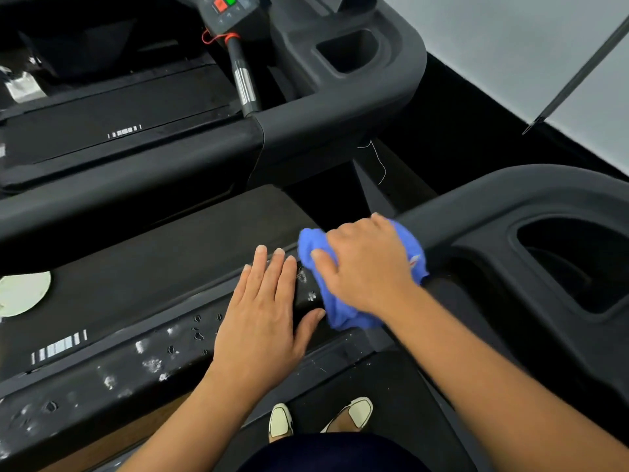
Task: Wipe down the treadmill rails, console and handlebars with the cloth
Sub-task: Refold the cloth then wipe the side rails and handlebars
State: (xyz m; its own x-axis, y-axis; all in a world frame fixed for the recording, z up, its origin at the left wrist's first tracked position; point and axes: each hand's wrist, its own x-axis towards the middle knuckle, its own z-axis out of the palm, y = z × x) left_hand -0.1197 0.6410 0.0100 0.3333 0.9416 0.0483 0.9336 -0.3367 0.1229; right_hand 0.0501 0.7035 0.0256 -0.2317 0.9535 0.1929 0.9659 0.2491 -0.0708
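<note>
Cloth (pixel 340 313) in right hand (pixel 367 264), near cupholder (pixel 510 240).

The right hand (pixel 367 264) covers most of the cloth (pixel 340 311); the left hand (pixel 262 315) hides part of the side rail (pixel 136 369); the console (pixel 228 11) is cut off at the top, its buttons too small to read; a pale round thing (pixel 23 292) on the belt (pixel 170 260) is cut off at the left; the white marks (pixel 59 347) on the belt are blurred.
</note>
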